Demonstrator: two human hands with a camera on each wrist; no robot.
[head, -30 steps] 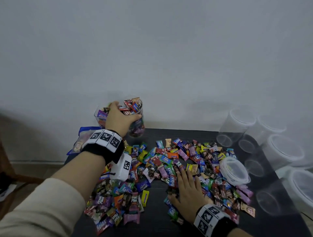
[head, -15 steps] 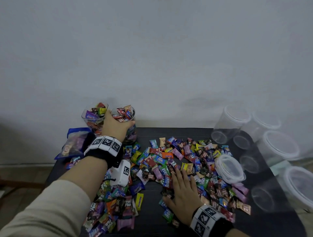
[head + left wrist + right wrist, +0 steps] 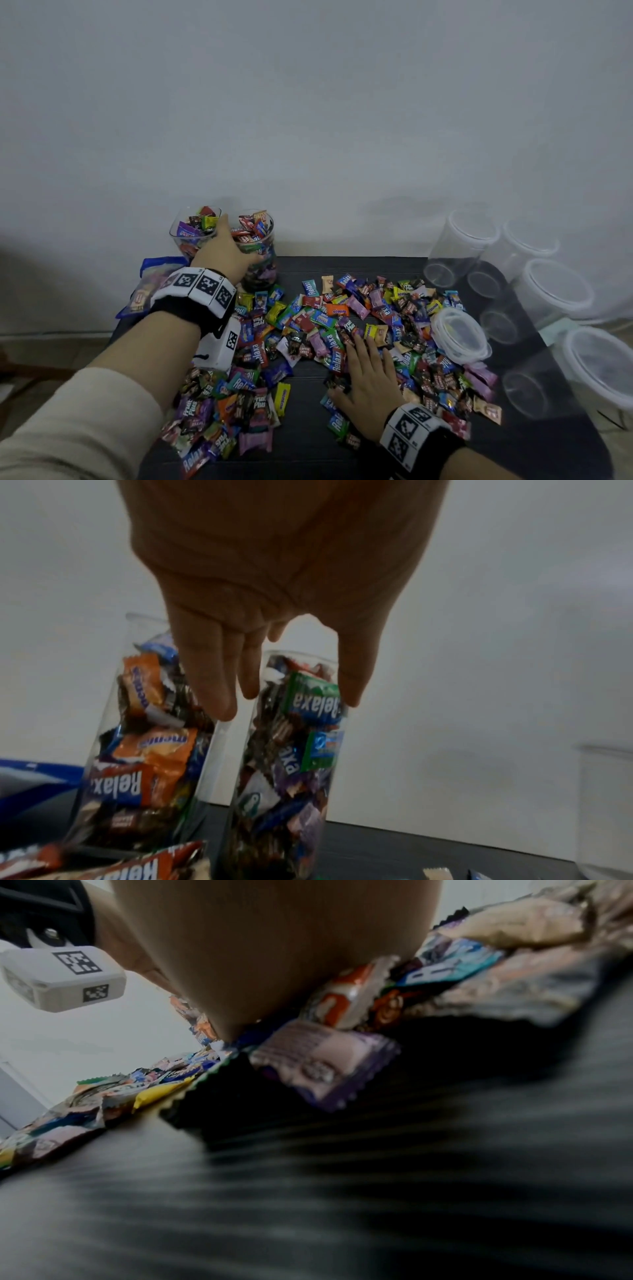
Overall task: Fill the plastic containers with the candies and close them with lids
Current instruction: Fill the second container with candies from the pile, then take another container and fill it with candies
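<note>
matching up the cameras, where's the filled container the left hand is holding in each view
head: held container at back left, behind the left hand, just right of the other filled container
left wrist: held container lower centre, between that hand's fingers and thumb, the other filled container at its left
right wrist: not in it
shared landmark: the dark table, in all three views

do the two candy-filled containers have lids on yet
No, the far-left container and the second container both stand open-topped, candies showing at their rims.
</note>
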